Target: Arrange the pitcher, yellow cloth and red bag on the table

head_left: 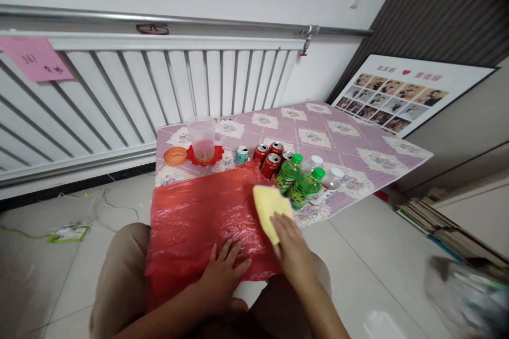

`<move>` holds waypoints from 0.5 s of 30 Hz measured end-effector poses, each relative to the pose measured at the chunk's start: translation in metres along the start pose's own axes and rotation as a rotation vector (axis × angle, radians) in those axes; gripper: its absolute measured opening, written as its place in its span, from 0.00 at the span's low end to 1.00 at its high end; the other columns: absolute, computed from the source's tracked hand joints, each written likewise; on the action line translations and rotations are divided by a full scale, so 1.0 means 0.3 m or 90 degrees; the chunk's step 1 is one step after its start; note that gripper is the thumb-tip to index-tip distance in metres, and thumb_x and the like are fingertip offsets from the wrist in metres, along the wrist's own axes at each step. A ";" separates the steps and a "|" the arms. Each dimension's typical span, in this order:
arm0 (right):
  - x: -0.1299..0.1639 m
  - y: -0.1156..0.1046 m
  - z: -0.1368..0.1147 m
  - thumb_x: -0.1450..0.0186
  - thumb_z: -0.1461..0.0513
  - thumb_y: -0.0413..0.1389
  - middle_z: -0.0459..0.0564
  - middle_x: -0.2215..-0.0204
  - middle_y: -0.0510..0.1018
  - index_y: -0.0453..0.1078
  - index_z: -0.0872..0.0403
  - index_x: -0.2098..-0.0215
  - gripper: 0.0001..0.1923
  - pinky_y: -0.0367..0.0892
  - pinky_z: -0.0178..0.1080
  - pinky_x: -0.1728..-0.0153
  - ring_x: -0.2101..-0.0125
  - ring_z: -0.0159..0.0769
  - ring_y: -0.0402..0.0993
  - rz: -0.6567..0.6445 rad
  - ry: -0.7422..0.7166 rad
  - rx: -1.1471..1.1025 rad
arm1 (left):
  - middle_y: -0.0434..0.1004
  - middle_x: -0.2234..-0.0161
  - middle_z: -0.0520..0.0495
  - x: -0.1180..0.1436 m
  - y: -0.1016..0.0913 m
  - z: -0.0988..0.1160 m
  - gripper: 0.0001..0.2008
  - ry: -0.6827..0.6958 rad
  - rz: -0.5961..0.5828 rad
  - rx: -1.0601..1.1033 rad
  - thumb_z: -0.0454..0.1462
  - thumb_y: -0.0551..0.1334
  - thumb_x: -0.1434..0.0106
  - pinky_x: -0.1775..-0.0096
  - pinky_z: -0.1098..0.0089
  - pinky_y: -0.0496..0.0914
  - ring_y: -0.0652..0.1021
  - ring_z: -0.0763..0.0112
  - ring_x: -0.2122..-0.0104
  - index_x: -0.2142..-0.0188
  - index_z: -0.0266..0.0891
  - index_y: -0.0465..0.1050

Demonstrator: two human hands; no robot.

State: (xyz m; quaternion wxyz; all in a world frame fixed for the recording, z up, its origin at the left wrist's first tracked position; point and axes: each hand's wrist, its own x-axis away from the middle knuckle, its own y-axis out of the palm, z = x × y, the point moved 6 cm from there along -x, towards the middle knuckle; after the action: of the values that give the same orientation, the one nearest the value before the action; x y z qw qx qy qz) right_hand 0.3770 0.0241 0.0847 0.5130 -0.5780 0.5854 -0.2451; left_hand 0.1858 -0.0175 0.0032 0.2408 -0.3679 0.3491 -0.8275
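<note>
A red plastic bag (199,212) lies spread flat over the near part of the table and hangs past its front edge. My left hand (223,271) rests on the bag near that edge, palm down with fingers spread. In my right hand (290,243) is a folded yellow cloth (265,205), held at the bag's right side under bent fingers. Just beyond the cloth stand two green-capped bottles (306,186). Several red cans (271,164) and a teal can (241,155) stand upright behind the bag.
Two clear bottles with white caps (333,177) stand right of the green ones. A plastic pitcher (202,137) sits on a red scalloped dish (218,155), beside an orange lid (175,156). Behind the patterned tablecloth (350,156) runs a white radiator (226,77). A photo board (413,95) leans at right.
</note>
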 end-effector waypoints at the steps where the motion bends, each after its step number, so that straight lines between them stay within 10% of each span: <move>1: 0.007 0.080 0.001 0.39 0.70 0.52 0.57 0.38 0.73 0.70 0.51 0.39 0.30 0.66 0.55 0.40 0.36 0.52 0.65 -0.078 0.018 0.041 | 0.29 0.25 0.35 0.002 0.009 -0.002 0.54 0.001 -0.004 0.002 0.64 0.66 0.48 0.39 0.24 0.33 0.36 0.32 0.29 0.28 0.52 0.49; 6: 0.042 0.231 0.015 0.35 0.57 0.60 0.59 0.30 0.60 0.63 0.51 0.32 0.34 0.62 0.60 0.40 0.31 0.61 0.53 -0.218 0.091 0.136 | 0.29 0.25 0.34 0.058 0.071 -0.025 0.53 0.036 -0.007 0.015 0.63 0.66 0.46 0.39 0.24 0.35 0.38 0.32 0.28 0.29 0.50 0.50; 10: 0.045 0.238 0.037 0.37 0.60 0.61 0.59 0.30 0.60 0.62 0.52 0.32 0.35 0.61 0.58 0.38 0.31 0.59 0.53 -0.200 0.071 0.140 | 0.54 0.29 0.34 0.167 0.165 -0.089 0.37 0.099 -0.017 0.020 0.55 0.65 0.39 0.34 0.35 0.45 0.54 0.39 0.30 0.35 0.45 0.64; 15: 0.060 0.275 0.067 0.37 0.64 0.59 0.60 0.31 0.62 0.61 0.51 0.32 0.35 0.61 0.58 0.38 0.32 0.58 0.55 -0.100 0.025 0.114 | 0.79 0.47 0.38 0.311 0.262 -0.307 0.21 -0.086 0.058 0.214 0.47 0.61 0.36 0.44 0.56 0.70 0.78 0.52 0.49 0.45 0.45 0.76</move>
State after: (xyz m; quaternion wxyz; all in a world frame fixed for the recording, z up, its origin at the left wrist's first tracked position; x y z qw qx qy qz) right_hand 0.3632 0.0311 -0.0008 0.5302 -0.5692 0.5241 -0.3468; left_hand 0.0680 -0.0919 -0.0597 0.3591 -0.3608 0.2056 -0.8358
